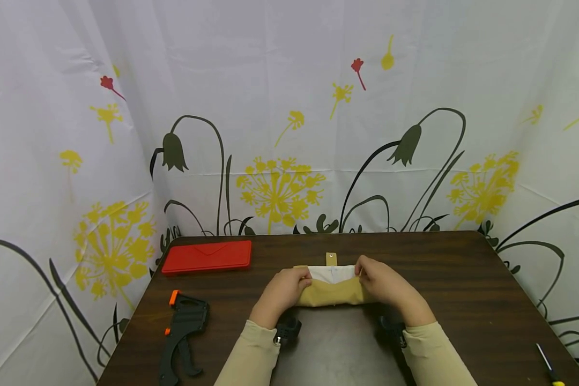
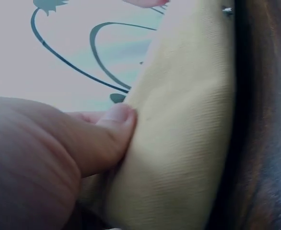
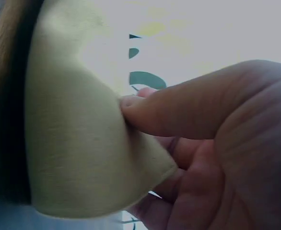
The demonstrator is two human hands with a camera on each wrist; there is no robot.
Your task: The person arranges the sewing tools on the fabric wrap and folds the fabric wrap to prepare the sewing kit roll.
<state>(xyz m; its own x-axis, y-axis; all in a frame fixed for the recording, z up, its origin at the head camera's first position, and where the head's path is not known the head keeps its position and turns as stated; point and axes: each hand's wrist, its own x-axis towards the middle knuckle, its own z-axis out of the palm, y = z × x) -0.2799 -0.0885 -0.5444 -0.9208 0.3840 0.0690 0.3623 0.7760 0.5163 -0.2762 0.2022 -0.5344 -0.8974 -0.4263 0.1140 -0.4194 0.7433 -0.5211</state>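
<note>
A yellow fabric pouch [image 1: 333, 296] with white lining [image 1: 331, 274] lies in front of me in the head view. From its far side sticks out a short yellow tab [image 1: 331, 259] with a small metal snap. My left hand [image 1: 283, 289] pinches the pouch's upper edge near the left corner; in the left wrist view the thumb [image 2: 114, 127] presses on the cloth. At the right end, my right hand [image 1: 383, 280] pinches the same edge between thumb [image 3: 164, 112] and fingers, and a corner of cloth is bent outward there. The inside of the pouch is mostly hidden.
A flat red case [image 1: 207, 257] lies at the table's back left. Nearer on that side is a black bar clamp [image 1: 185, 329] with orange pads. A thin screwdriver [image 1: 546, 360] lies at the front right. Between my forearms is a dark grey sheet [image 1: 338, 348]. Behind hangs a flowered curtain [image 1: 289, 80].
</note>
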